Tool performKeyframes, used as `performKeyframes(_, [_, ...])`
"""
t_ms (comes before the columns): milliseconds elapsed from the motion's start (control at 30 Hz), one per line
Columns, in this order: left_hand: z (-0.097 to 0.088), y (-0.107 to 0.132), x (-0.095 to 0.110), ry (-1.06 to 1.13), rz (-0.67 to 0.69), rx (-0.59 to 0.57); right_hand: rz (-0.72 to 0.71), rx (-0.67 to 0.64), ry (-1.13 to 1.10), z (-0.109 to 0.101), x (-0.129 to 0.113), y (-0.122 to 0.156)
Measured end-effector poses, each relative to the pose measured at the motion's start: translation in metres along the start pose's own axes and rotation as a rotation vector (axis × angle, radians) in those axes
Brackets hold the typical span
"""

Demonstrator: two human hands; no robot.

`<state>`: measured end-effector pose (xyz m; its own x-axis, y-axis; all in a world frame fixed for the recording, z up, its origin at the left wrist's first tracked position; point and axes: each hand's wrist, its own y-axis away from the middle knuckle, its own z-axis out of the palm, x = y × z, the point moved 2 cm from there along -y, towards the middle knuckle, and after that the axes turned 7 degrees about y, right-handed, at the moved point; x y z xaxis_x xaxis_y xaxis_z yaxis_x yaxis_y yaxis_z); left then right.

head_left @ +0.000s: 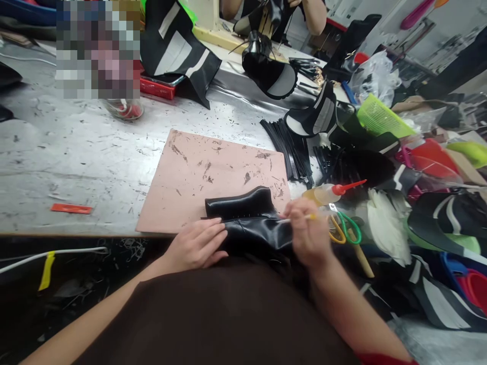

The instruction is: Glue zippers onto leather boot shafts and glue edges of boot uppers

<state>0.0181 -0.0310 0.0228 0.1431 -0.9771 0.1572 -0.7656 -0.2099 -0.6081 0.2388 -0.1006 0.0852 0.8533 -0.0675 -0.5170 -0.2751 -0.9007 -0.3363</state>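
A glossy black leather boot upper lies at the table's front edge, partly over a pinkish board. Its upright-looking shaft part rests on the board, with a row of small marks or holes along the seam. My left hand holds the near left part of the leather, fingers stretched over it and thumb below. In my right hand is a thin pale stick-like tool, its tip at the leather; its exact kind is unclear. Behind that hand lies a glue bottle with a red nozzle.
Green-and-yellow-handled scissors and white gloves lie to the right. Black strips and leather uppers crowd the back right. An orange-red piece lies at left. Across the table, another person's arm shows.
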Motion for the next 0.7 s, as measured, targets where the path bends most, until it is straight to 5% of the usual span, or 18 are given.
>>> performKeyframes(100, [-0.01, 0.001, -0.012, 0.084, -0.392, 0.101, 0.183, -0.273, 0.391, -0.016, 0.032, -0.032])
performKeyframes(200, [-0.009, -0.001, -0.025, 0.354, -0.933, -0.059, 0.258, -0.593, 0.553, -0.006, 0.063, -0.055])
performKeyframes(267, [-0.004, -0.007, -0.028, 0.622, -1.144, -0.166, 0.221, -0.628, 0.522, 0.008, 0.072, -0.062])
performKeyframes(367, [0.0, -0.018, -0.028, 1.067, -1.255, -0.175, 0.108, -0.59, 0.304, 0.028, 0.069, -0.059])
performKeyframes(467, [0.0, -0.021, -0.025, 1.404, -1.304, -0.114, 0.149, -0.598, 0.055, 0.036, 0.061, -0.046])
performKeyframes(567, [-0.004, -0.015, -0.021, 1.593, -1.284, -0.093, 0.291, -0.645, -0.246, 0.029, 0.05, -0.032])
performKeyframes(700, [-0.011, -0.007, -0.016, 1.702, -1.199, -0.228, 0.324, -0.738, -0.604, 0.008, 0.029, -0.022])
